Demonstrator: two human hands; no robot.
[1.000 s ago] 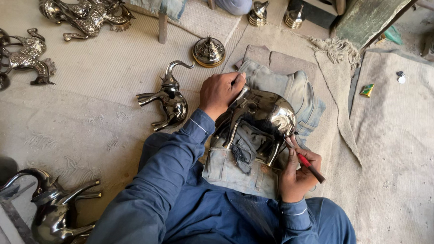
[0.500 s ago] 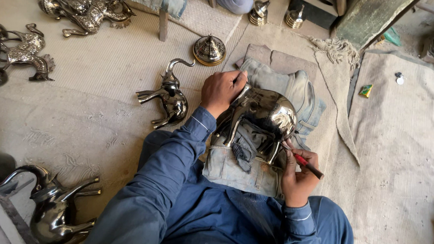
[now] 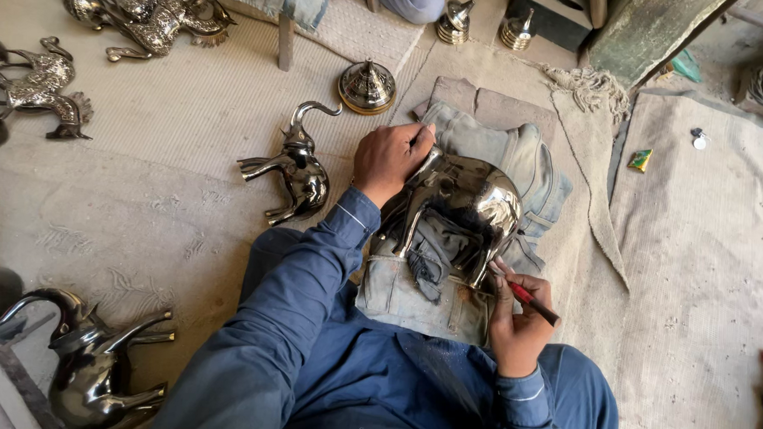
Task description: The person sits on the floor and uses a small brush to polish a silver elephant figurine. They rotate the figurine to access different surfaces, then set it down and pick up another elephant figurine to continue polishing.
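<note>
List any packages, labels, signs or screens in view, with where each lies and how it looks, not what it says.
Small packet: lies flat on the beige mat at upper right, squarish, green and yellow.
Teal wrapper or bag: crumpled on the floor beside the grey slab at top right, partly hidden.
No signs or screens show.

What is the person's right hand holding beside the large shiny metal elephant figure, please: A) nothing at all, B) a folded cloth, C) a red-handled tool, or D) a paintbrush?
C: the right hand grips a slim red-handled tool by the metal elephant figure.
</note>
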